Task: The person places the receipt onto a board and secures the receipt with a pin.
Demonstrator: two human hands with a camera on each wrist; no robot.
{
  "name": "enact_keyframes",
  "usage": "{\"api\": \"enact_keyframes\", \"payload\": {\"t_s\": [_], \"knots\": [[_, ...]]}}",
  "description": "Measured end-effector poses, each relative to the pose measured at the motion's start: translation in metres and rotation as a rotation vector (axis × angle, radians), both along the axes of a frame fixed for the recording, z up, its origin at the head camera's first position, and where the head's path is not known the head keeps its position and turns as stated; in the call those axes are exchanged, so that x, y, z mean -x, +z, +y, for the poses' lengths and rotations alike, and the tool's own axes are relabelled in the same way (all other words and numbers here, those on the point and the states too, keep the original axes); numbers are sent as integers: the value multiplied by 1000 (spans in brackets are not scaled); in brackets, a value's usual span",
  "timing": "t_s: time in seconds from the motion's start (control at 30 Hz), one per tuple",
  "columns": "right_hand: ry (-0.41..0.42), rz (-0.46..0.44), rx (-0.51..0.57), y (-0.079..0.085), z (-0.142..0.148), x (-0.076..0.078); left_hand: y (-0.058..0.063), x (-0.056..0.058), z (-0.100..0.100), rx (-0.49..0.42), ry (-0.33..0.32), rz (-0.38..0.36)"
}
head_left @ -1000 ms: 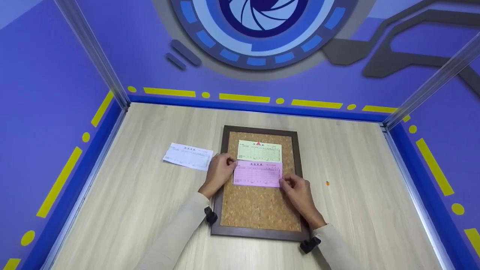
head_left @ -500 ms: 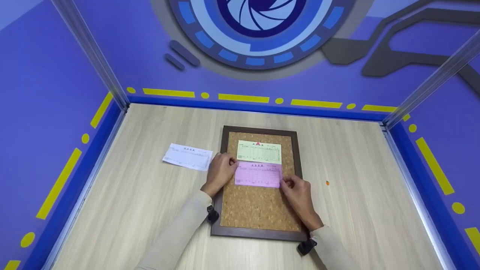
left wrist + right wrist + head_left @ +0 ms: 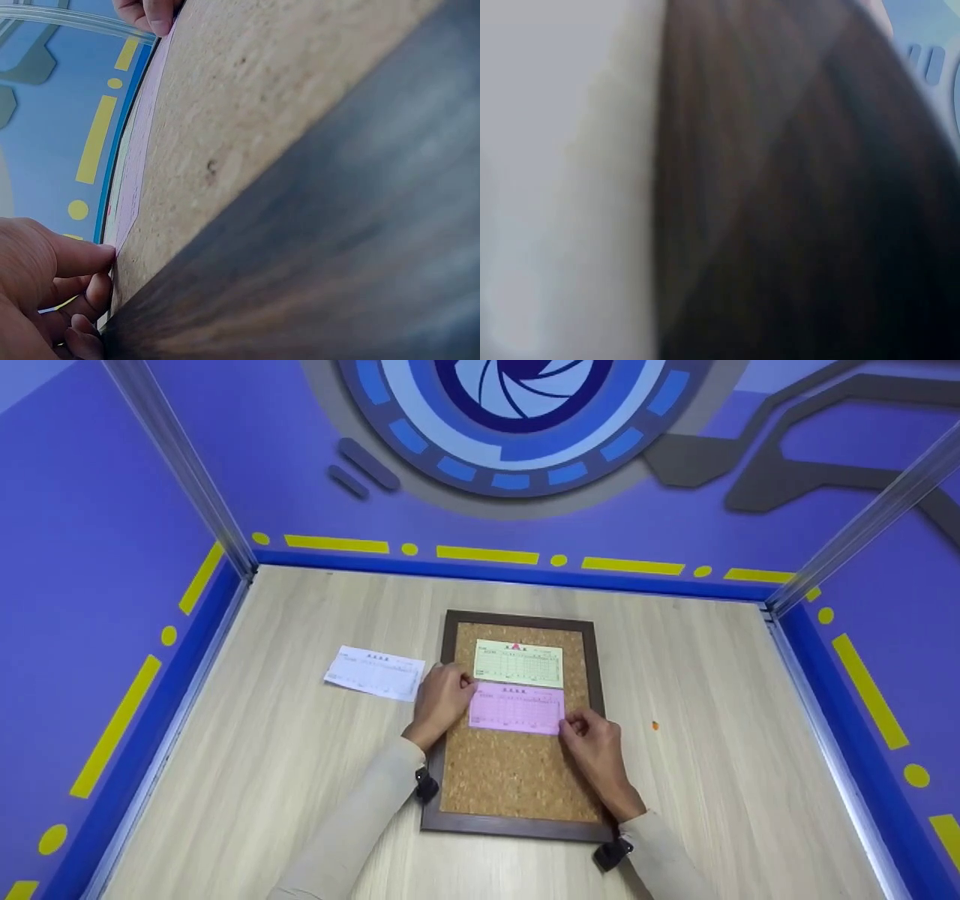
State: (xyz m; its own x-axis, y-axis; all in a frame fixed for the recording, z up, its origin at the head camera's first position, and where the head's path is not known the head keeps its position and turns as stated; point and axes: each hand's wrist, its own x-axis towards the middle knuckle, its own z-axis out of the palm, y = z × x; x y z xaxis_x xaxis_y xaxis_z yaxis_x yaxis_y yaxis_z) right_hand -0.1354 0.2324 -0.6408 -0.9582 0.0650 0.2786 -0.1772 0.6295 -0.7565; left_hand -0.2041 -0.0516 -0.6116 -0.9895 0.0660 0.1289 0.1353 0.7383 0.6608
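Observation:
A brown-framed cork board (image 3: pixel 517 780) lies on the table. On it, a pink printed slip (image 3: pixel 516 709) sits just below a pale green slip (image 3: pixel 519 664), which has a small red pin (image 3: pixel 515 646) at its top edge. My left hand (image 3: pixel 441 701) pinches the pink slip's upper left corner; the left wrist view shows thumb and finger of this hand (image 3: pixel 56 277) at the paper's edge. At the lower right corner, my right hand (image 3: pixel 598 746) pinches the same slip. The right wrist view is mostly filled by the blurred dark frame (image 3: pixel 757 150).
A white printed slip (image 3: pixel 375 673) lies on the table left of the board, near my left hand. To the board's right is a tiny orange object (image 3: pixel 655 726), too small to identify. Purple-blue walls (image 3: pixel 510 529) enclose the table's back and sides.
The pink slip has shifted very slightly to the right, with its left edge now a little farther in. Both hands keep their hold on it and barely move.

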Motion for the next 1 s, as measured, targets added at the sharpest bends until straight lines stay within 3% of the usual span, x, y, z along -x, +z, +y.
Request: {"api": "enact_keyframes", "payload": {"t_s": [0.57,1.0], "knots": [[39,-15,-43,0,0,0,0,1,0,-1,0,2],[34,28,-54,-2,0,0,0,0,0,4,-6,9]]}}
